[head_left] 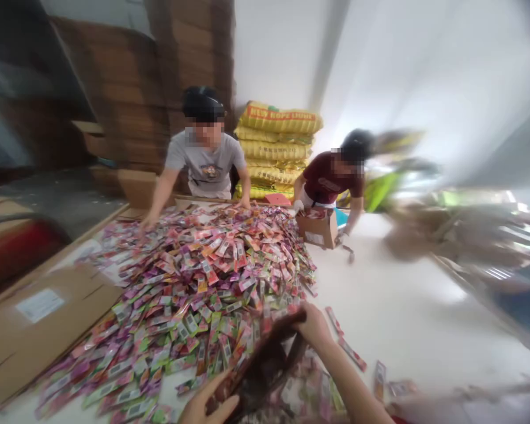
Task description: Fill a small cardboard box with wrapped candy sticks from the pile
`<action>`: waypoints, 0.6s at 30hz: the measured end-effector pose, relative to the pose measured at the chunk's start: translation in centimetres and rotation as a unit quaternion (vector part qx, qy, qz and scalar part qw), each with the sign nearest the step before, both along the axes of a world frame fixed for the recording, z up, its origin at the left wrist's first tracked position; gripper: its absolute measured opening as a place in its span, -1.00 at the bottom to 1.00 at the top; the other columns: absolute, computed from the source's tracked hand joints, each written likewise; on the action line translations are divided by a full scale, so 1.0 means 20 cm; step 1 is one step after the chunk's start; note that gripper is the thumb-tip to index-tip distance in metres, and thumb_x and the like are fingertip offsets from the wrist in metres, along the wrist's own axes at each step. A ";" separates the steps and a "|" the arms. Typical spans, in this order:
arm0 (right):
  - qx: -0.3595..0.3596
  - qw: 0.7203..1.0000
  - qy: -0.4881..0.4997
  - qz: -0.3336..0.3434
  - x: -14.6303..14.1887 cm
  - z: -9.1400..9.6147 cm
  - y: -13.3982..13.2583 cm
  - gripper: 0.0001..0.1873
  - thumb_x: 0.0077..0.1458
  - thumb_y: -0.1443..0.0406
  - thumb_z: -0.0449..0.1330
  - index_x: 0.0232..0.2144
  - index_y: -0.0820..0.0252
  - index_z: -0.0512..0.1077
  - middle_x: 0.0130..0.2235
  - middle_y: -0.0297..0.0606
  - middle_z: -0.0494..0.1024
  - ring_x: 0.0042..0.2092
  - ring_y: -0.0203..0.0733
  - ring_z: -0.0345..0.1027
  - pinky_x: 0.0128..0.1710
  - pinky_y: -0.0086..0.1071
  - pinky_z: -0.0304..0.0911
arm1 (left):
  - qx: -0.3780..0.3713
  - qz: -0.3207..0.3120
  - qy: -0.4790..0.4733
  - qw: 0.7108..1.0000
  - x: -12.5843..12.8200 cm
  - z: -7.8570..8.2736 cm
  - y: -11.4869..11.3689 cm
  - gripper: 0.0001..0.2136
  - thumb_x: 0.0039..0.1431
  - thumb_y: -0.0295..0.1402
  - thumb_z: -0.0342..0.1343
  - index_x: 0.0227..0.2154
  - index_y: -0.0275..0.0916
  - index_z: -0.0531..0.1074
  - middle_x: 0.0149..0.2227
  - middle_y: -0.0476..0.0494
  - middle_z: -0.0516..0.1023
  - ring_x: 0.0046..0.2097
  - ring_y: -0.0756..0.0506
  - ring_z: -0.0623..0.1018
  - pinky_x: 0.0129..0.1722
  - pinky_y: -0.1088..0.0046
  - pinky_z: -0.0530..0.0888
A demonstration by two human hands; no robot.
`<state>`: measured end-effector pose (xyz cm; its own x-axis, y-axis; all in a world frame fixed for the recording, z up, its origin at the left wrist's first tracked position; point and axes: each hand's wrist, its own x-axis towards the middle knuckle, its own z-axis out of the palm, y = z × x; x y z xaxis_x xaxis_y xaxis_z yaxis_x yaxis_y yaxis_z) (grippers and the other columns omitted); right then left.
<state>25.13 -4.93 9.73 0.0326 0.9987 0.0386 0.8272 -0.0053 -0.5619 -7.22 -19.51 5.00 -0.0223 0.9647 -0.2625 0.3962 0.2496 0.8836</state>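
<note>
The left hand (207,406) and the right hand (312,325) grip the two sides of a dark brown bag (265,365), fingers closed on its rim, holding it open at the near edge of the heap of small coloured sachets (203,277) on the white table (401,312). The picture is blurred, so what is already in the bag cannot be told.

The likeliest slip — a loose rim sagging shut, or sachets sliding past the mouth onto the table, since the heap slopes toward the bag and a few strays (344,341) already lie to the right. A wide sweep could also push packets off the near edge.

Open room lies to the right, where the table is mostly bare. To the left a flattened cardboard box (39,324) hems in the heap. Across the table two other people work — one reaching into the heap, one at a small carton (317,228) — well apart from the bag.
</note>
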 end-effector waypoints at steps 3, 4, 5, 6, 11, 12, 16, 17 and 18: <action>-0.024 0.997 0.033 0.067 -0.04 0.02 -0.03 -0.17 -0.26 0.47 0.26 0.17 0.16 0.35 0.06 -0.05 0.53 0.06 0.08 0.42 0.07 -0.15 0.28 | 0.027 0.023 0.030 0.999 0.05 -0.01 0.15 -0.41 -0.01 -0.04 0.22 0.07 -0.24 0.54 -0.01 -0.32 0.61 0.05 -0.37 0.56 0.19 0.00 0.40; -0.035 0.994 0.055 0.083 -0.05 0.04 -0.04 -0.09 -0.25 0.45 0.27 0.25 0.13 0.28 0.14 -0.04 0.48 0.13 0.10 0.37 0.15 -0.11 0.24 | 0.039 0.054 0.020 0.998 0.07 -0.01 0.20 -0.40 0.02 -0.03 0.17 0.08 -0.30 0.53 0.03 -0.36 0.59 0.10 -0.37 0.53 0.23 0.00 0.36; -0.048 0.990 0.086 0.099 -0.04 0.06 -0.06 -0.05 -0.23 0.42 0.32 0.28 0.11 0.24 0.18 -0.04 0.45 0.18 0.11 0.33 0.20 -0.08 0.19 | 0.046 0.092 -0.002 0.995 0.09 0.00 0.26 -0.37 0.06 0.00 0.12 0.11 -0.35 0.49 0.09 -0.40 0.55 0.17 -0.37 0.48 0.29 0.00 0.29; -0.065 0.982 0.130 0.117 -0.03 0.09 -0.08 -0.03 -0.22 0.34 0.37 0.30 0.10 0.22 0.20 -0.05 0.44 0.21 0.12 0.30 0.23 -0.05 0.17 | 0.042 0.126 -0.034 0.991 0.11 0.01 0.31 -0.32 0.10 0.02 0.08 0.16 -0.38 0.43 0.20 -0.42 0.46 0.26 -0.36 0.40 0.35 0.01 0.20; -0.230 0.866 0.415 0.155 0.11 0.16 -0.22 0.00 -0.14 -0.08 0.39 0.30 0.08 0.25 0.13 -0.03 0.51 0.09 0.10 0.43 0.03 -0.06 0.34 | -0.064 0.171 -0.309 0.933 0.19 0.10 0.39 -0.28 0.23 0.08 0.01 0.39 -0.05 0.03 0.48 -0.04 -0.04 0.46 -0.20 0.04 0.42 0.12 0.09; -0.243 0.844 0.452 0.152 0.14 0.15 -0.26 -0.03 -0.13 -0.09 0.38 0.29 0.08 0.27 0.14 -0.03 0.51 0.09 0.10 0.43 0.03 -0.07 0.35 | -0.087 0.160 -0.368 0.912 0.18 0.11 0.37 -0.29 0.22 0.06 0.04 0.38 0.02 0.04 0.47 -0.02 0.00 0.44 -0.21 0.12 0.39 0.13 0.18; -0.220 0.845 0.467 0.137 0.16 0.02 -0.34 -0.26 -0.06 0.07 0.37 0.18 0.10 0.42 0.08 -0.10 0.54 0.08 0.08 0.42 0.05 -0.06 0.34 | -0.134 0.093 -0.413 0.896 0.14 0.07 0.36 -0.25 0.18 0.05 0.11 0.38 0.09 -0.02 0.43 -0.15 0.13 0.37 -0.27 0.28 0.29 0.11 0.34; -0.209 0.865 0.438 0.122 0.15 -0.04 -0.34 -0.32 -0.06 0.11 0.36 0.14 0.10 0.44 0.03 -0.13 0.57 0.03 0.06 0.45 0.02 -0.07 0.36 | -0.118 0.075 -0.363 0.921 0.14 0.04 0.38 -0.21 0.16 0.05 0.14 0.38 0.07 -0.05 0.45 -0.18 0.07 0.40 -0.27 0.22 0.32 0.10 0.29; -0.190 0.892 0.397 0.103 0.13 -0.09 -0.33 -0.35 -0.08 0.17 0.35 0.11 0.10 0.46 -0.02 -0.16 0.59 -0.04 0.03 0.47 -0.02 -0.08 0.38 | -0.088 0.055 -0.299 0.949 0.14 0.00 0.40 -0.15 0.11 0.02 0.21 0.39 0.03 -0.06 0.47 -0.20 0.01 0.42 -0.28 0.15 0.36 0.10 0.22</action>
